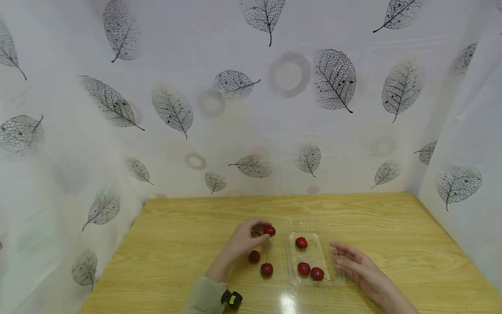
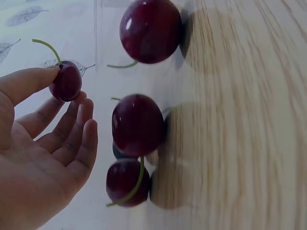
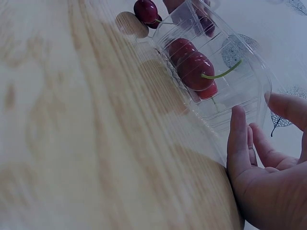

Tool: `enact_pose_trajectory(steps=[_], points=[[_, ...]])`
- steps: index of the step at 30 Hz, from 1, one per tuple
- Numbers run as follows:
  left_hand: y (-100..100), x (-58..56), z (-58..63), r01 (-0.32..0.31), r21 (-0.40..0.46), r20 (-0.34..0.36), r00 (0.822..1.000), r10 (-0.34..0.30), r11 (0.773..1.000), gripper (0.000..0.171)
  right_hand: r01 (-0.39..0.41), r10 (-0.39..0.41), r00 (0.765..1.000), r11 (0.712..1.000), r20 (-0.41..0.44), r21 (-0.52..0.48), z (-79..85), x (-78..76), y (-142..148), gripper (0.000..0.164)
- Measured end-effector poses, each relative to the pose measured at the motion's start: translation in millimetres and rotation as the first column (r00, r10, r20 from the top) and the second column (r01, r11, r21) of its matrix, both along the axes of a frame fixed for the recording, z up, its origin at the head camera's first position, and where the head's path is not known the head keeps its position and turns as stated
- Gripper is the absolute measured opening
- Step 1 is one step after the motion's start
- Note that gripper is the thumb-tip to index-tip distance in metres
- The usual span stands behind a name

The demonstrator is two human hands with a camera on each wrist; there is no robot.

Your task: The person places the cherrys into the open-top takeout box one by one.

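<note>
My left hand (image 1: 244, 239) pinches a dark red cherry (image 1: 269, 230) between thumb and fingers, to the left of a clear plastic box (image 1: 288, 261). In the left wrist view the held cherry (image 2: 67, 81) has a green stem pointing up, and it is raised off the table. Below that hand, two cherries, one round (image 1: 254, 256) and one with an upright stem (image 1: 266, 269), lie on the table. Inside the box are three cherries, one at the back (image 1: 301, 243) and two near the front (image 1: 303, 268). My right hand (image 1: 362, 272) rests at the box's right side, fingers loosely extended, thumb by the rim.
Everything stands on a wood-grain table (image 1: 176, 235). A pale sheet with leaf prints (image 1: 251, 122) hangs behind and along both sides. A black band (image 1: 232, 299) sits around my left wrist, beside a light sleeve (image 1: 205, 296).
</note>
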State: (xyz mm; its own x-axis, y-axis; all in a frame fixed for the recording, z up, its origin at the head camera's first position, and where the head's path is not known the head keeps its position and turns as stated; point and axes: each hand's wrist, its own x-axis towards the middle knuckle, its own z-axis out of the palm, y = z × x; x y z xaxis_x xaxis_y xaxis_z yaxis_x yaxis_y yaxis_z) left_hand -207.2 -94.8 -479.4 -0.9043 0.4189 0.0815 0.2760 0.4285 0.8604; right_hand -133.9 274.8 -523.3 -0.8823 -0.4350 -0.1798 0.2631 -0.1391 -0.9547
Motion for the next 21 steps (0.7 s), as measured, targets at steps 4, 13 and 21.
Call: enact_pose_trajectory(steps=[4,13,21], points=[[6.9,0.1,2.3,0.014,0.009,0.01,1.0,-0.014,1.0,0.032,-0.002,0.002,1.0,1.0,-0.005,-0.002,-0.3,-0.4,-0.4,0.038],[21.3,-0.9,7.4,0.042,0.002,-0.003,0.999,-0.042,0.999,0.033,-0.003,0.003,1.0,1.0,-0.016,0.006,-0.1,-1.0,-0.9,0.038],[39.1,-0.8,16.5,0.081,-0.013,-0.022,0.996,-0.082,0.997,0.034,0.0,0.0,1.0,1.0,-0.002,0.009,0.0,-0.4,-0.5,0.038]])
